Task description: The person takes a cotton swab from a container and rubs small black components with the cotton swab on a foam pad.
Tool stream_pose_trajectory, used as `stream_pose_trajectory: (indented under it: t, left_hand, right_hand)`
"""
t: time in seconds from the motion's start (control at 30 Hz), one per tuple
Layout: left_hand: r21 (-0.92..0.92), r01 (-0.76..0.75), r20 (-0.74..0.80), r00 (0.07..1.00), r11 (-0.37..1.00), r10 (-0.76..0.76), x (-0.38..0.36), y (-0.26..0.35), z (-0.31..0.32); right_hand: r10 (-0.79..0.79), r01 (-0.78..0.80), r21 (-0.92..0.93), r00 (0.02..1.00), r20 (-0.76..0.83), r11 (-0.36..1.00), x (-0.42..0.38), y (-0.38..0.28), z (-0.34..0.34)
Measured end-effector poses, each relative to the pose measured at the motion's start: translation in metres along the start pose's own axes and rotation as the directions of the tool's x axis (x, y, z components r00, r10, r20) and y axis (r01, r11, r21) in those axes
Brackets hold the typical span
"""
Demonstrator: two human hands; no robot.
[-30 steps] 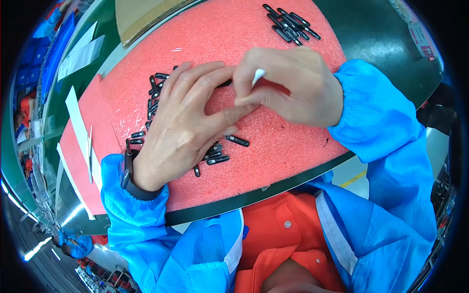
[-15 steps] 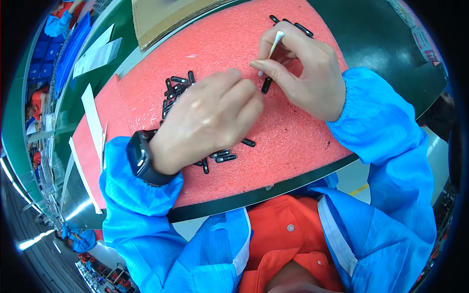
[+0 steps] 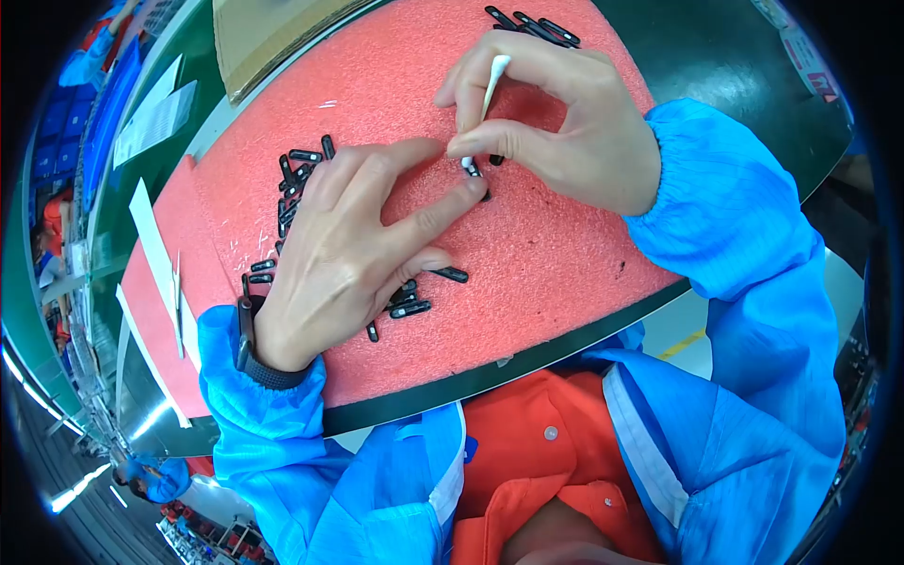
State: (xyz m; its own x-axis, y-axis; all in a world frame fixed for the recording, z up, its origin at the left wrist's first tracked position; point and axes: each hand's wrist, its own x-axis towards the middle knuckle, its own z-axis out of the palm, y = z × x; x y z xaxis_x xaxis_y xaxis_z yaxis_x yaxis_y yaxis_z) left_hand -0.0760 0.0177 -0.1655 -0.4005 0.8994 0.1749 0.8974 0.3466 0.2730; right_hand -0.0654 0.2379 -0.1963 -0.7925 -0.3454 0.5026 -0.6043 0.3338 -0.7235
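My right hand (image 3: 579,127) pinches a cotton swab (image 3: 492,87) between thumb and fingers, one white tip pointing up. The swab's lower tip meets a small black part (image 3: 475,172) on the pink foam mat (image 3: 537,282). My left hand (image 3: 344,245) is spread over the mat, its index fingertip pressing on that same part. Under and beside this hand lie several more black parts (image 3: 411,309), some partly covered by its fingers. Another dark piece (image 3: 496,160) shows just below my right thumb.
A further group of black parts (image 3: 533,26) lies at the mat's far edge. Tweezers (image 3: 177,301) rest on white strips at the left. A cardboard piece (image 3: 273,42) and paper sheets (image 3: 155,122) lie farther back. Another person (image 3: 155,478) appears at the lower left.
My left hand has opened from a curled shape, its index finger now down on one part. My right hand and the swab have shifted left, lower tip onto that part.
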Motion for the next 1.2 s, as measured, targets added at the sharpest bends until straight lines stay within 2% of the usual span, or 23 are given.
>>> stream_pose_trajectory:
  t: [0.03,0.2,0.3,0.43,0.57,0.7,0.83,0.93,0.97,1.07,1.2]
  left_hand:
    - [-0.003,0.004,-0.003,1.000,1.000,-0.004,-0.001,0.000,0.000]
    - [0.019,0.013,0.028,1.000,1.000,-0.014,-0.003,-0.001,0.004]
    - [0.029,0.013,0.011,1.000,1.000,-0.014,-0.003,0.000,0.004]
    - [0.030,0.024,0.022,0.999,0.999,-0.025,-0.002,0.001,0.004]
    - [-0.002,0.035,0.013,0.999,0.999,-0.035,-0.003,0.001,0.004]
    - [0.000,0.030,0.003,1.000,1.000,-0.030,-0.003,0.001,0.003]
    - [0.019,0.010,0.008,1.000,1.000,-0.010,-0.008,-0.003,0.001]
    - [-0.088,-0.006,-0.020,1.000,0.996,0.005,-0.013,-0.007,-0.005]
    - [-0.071,0.002,-0.019,1.000,0.997,-0.003,-0.017,-0.011,-0.010]
    - [0.158,0.165,-0.038,0.986,0.973,-0.161,-0.032,-0.022,-0.028]
    - [0.198,0.229,-0.020,0.973,0.953,-0.229,-0.042,-0.027,-0.020]
  right_hand:
    - [-0.010,0.011,-0.041,1.000,0.020,0.999,0.001,0.001,0.000]
    - [0.072,-0.072,-0.001,0.997,0.020,0.997,-0.001,0.001,0.002]
    - [0.006,-0.002,-0.043,0.997,0.083,0.999,0.001,0.000,0.001]
    - [-0.054,0.057,-0.099,0.998,0.038,0.993,0.001,0.000,0.001]
    - [-0.094,0.106,-0.197,0.993,0.072,0.975,0.002,-0.003,-0.002]
    - [-0.120,0.121,-0.080,0.993,0.016,0.989,0.000,-0.006,0.001]
    - [-0.221,0.227,-0.077,0.972,0.086,0.971,-0.002,-0.010,0.003]
    - [-0.226,0.232,-0.114,0.972,0.061,0.966,-0.002,-0.010,0.004]
    - [-0.211,0.217,-0.140,0.976,0.054,0.966,-0.001,-0.009,0.004]
    - [-0.258,0.265,-0.161,0.964,0.059,0.951,-0.001,-0.008,0.005]
    - [-0.279,0.282,-0.220,0.959,0.045,0.934,-0.001,-0.009,0.006]
